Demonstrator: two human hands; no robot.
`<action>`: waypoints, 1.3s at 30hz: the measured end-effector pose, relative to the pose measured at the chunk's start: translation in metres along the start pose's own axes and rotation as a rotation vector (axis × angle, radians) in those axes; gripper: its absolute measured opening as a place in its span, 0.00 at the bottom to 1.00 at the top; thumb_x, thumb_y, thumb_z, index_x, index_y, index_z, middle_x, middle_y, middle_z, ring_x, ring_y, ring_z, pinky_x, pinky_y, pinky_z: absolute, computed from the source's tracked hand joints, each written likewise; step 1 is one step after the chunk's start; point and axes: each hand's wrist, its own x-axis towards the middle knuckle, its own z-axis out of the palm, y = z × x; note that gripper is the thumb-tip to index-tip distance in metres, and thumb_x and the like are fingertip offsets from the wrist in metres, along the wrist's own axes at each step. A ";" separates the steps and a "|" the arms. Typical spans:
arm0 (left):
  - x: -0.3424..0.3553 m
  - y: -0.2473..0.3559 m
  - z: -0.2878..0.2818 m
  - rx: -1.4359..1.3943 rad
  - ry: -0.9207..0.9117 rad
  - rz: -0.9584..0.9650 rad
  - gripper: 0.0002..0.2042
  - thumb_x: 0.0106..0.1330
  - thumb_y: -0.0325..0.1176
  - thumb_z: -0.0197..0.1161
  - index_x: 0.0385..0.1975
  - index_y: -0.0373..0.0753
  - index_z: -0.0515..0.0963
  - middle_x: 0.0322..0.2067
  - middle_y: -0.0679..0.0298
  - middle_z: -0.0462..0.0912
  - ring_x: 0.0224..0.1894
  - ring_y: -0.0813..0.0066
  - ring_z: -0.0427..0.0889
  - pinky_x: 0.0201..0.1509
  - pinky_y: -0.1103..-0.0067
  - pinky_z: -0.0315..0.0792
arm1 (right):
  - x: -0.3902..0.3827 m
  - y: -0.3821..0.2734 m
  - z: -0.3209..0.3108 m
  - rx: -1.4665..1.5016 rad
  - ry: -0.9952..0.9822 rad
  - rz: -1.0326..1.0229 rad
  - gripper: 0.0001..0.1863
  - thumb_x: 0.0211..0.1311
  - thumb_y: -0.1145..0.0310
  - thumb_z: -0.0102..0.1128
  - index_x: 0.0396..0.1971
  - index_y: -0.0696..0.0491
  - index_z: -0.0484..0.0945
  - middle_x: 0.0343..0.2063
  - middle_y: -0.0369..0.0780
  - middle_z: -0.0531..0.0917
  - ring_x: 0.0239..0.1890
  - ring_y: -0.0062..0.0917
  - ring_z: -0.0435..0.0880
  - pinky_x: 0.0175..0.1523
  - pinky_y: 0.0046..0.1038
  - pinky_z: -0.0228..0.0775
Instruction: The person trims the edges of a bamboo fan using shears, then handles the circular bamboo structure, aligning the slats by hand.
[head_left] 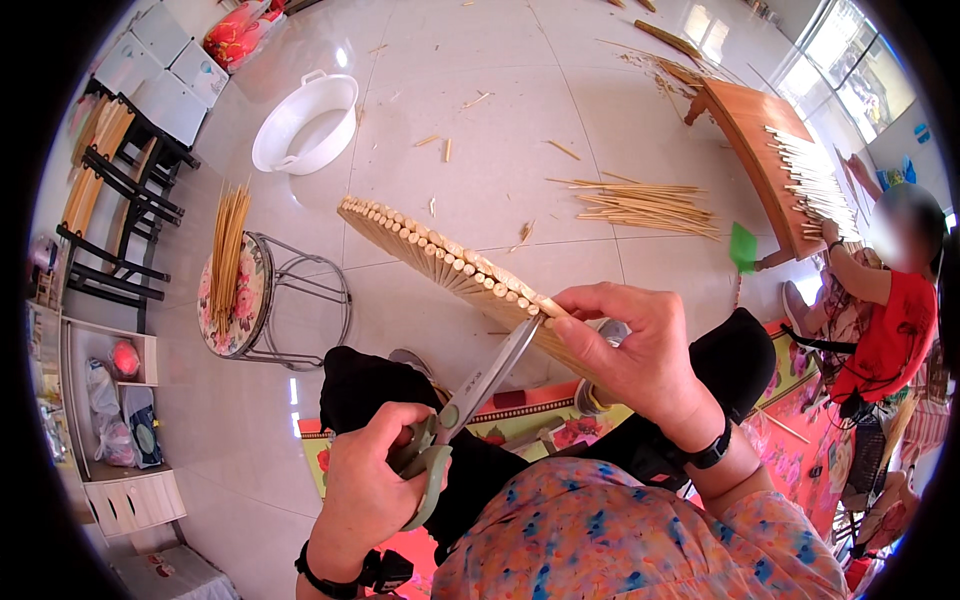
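My left hand (370,480) grips a pair of scissors (467,400) with olive-green handles; its steel blades angle up to the lower edge of a long row of pale, round-ended sticks (430,241), with their tips touching near the row's right end. My right hand (630,350) holds that right end, thumb and index finger pinched on it. The sticks lie side by side in a flat panel, tilted across the middle of the view.
A floral stool (225,325) holding stick bundles and a white tub (305,130) stand left. Loose sticks (645,208) lie on the tiled floor. At right, a person in red (872,340) works at a wooden bench (738,150). Dark stacked furniture (120,215) lines the left.
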 end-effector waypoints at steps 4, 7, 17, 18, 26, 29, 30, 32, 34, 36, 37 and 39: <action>0.000 0.000 -0.001 0.032 -0.005 0.008 0.18 0.50 0.22 0.72 0.42 0.35 0.75 0.21 0.66 0.80 0.21 0.86 0.72 0.27 0.85 0.68 | 0.000 0.000 0.000 0.011 -0.005 -0.005 0.08 0.58 0.73 0.69 0.36 0.59 0.85 0.28 0.42 0.87 0.29 0.23 0.87 0.32 0.23 0.76; 0.000 -0.001 -0.005 0.066 -0.014 0.000 0.19 0.49 0.24 0.74 0.41 0.37 0.76 0.21 0.63 0.81 0.22 0.77 0.78 0.27 0.81 0.71 | 0.000 0.000 0.001 0.015 -0.010 -0.007 0.08 0.58 0.73 0.69 0.36 0.59 0.85 0.28 0.42 0.87 0.27 0.23 0.86 0.31 0.23 0.75; -0.001 -0.001 -0.004 0.147 0.048 0.109 0.16 0.50 0.20 0.71 0.39 0.36 0.76 0.17 0.63 0.79 0.19 0.82 0.78 0.25 0.82 0.70 | -0.002 -0.001 0.002 -0.028 0.010 -0.051 0.08 0.57 0.73 0.70 0.37 0.59 0.86 0.27 0.44 0.86 0.23 0.24 0.84 0.29 0.24 0.74; -0.001 -0.001 -0.004 0.145 0.047 0.109 0.16 0.50 0.20 0.71 0.39 0.36 0.76 0.17 0.63 0.79 0.19 0.82 0.78 0.25 0.82 0.70 | -0.003 -0.001 0.001 -0.030 0.009 -0.050 0.08 0.57 0.73 0.70 0.37 0.59 0.86 0.27 0.44 0.86 0.23 0.24 0.84 0.29 0.24 0.74; -0.006 -0.001 -0.011 0.241 0.079 0.169 0.17 0.49 0.20 0.71 0.40 0.35 0.76 0.18 0.64 0.79 0.20 0.81 0.79 0.24 0.82 0.71 | -0.002 -0.004 -0.001 -0.001 -0.033 0.009 0.08 0.57 0.73 0.69 0.36 0.60 0.86 0.27 0.44 0.87 0.26 0.24 0.86 0.31 0.24 0.75; -0.012 -0.025 -0.012 -0.072 0.213 0.151 0.18 0.48 0.23 0.74 0.40 0.37 0.76 0.21 0.66 0.80 0.22 0.78 0.80 0.25 0.81 0.72 | 0.002 0.005 -0.002 0.009 0.017 -0.018 0.08 0.57 0.73 0.69 0.35 0.60 0.86 0.27 0.44 0.87 0.27 0.24 0.86 0.33 0.24 0.76; -0.015 -0.024 -0.011 -0.292 0.274 0.073 0.18 0.50 0.21 0.70 0.42 0.35 0.74 0.23 0.66 0.80 0.25 0.80 0.80 0.27 0.82 0.73 | 0.003 0.006 -0.004 0.009 0.025 -0.018 0.08 0.57 0.73 0.69 0.35 0.60 0.86 0.27 0.44 0.87 0.27 0.24 0.86 0.33 0.24 0.76; -0.011 -0.026 -0.009 -0.562 0.347 0.027 0.18 0.55 0.22 0.66 0.46 0.33 0.72 0.26 0.60 0.81 0.25 0.76 0.80 0.28 0.81 0.74 | 0.003 0.007 -0.008 -0.006 0.045 0.023 0.08 0.58 0.72 0.68 0.36 0.60 0.85 0.28 0.43 0.87 0.29 0.24 0.87 0.36 0.23 0.77; -0.008 -0.041 -0.005 -0.609 0.356 0.073 0.18 0.56 0.23 0.65 0.47 0.33 0.71 0.27 0.59 0.81 0.25 0.75 0.80 0.30 0.81 0.75 | 0.006 0.012 -0.012 0.020 0.060 0.007 0.10 0.57 0.72 0.69 0.37 0.60 0.85 0.28 0.43 0.87 0.29 0.25 0.87 0.36 0.25 0.77; -0.002 -0.049 0.002 -0.696 0.460 0.172 0.21 0.58 0.24 0.65 0.51 0.33 0.68 0.28 0.57 0.81 0.29 0.71 0.83 0.35 0.78 0.76 | 0.008 0.016 -0.013 0.042 0.083 -0.003 0.11 0.57 0.71 0.69 0.37 0.61 0.85 0.28 0.43 0.87 0.30 0.26 0.87 0.36 0.26 0.78; 0.004 -0.048 0.004 -0.687 0.450 0.180 0.21 0.58 0.24 0.65 0.51 0.33 0.68 0.28 0.57 0.81 0.29 0.71 0.83 0.35 0.78 0.76 | 0.009 0.017 -0.014 -0.010 0.070 -0.078 0.12 0.55 0.71 0.70 0.38 0.60 0.85 0.28 0.44 0.87 0.29 0.28 0.87 0.36 0.27 0.78; 0.019 -0.040 0.007 -0.709 0.580 0.281 0.23 0.59 0.25 0.65 0.54 0.33 0.66 0.31 0.56 0.82 0.34 0.67 0.85 0.40 0.77 0.76 | 0.009 0.014 -0.014 -0.054 0.075 -0.150 0.14 0.54 0.70 0.71 0.39 0.60 0.84 0.27 0.44 0.87 0.29 0.30 0.88 0.35 0.28 0.78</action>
